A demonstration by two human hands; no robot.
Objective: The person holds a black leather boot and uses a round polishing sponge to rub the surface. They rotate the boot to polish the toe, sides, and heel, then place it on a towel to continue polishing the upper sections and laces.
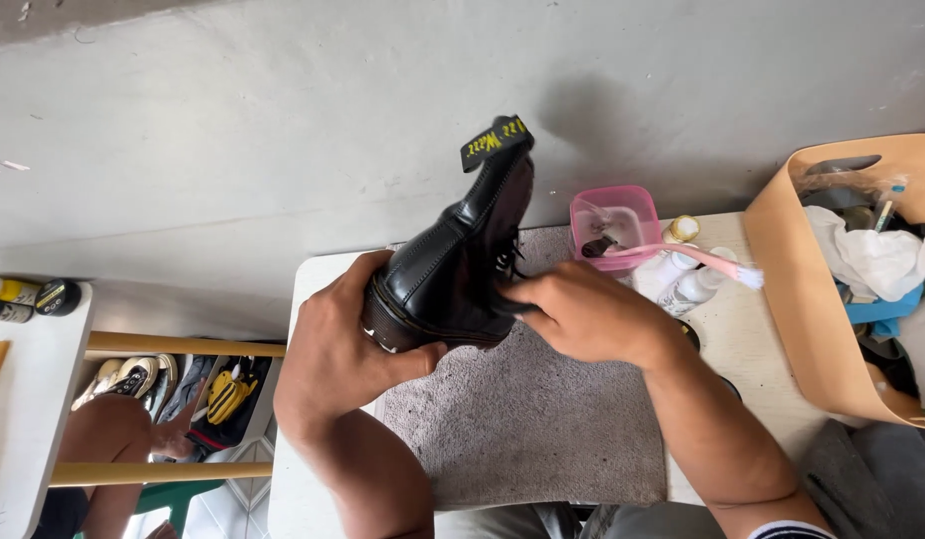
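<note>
Boot (452, 265) sits heel-first in the left hand's (332, 349) clenched grip above a towel (527, 419), right hand (582, 314) pinching its laces.

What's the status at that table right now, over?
Left hand grips black boot at the heel. Right hand presses on its side. Grey towel beneath; nothing blocking.

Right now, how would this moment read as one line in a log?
left hand: grips heel of black boot | right hand: pressed on boot's side | under: grey towel | nearby: pink tub, toothbrush
</note>
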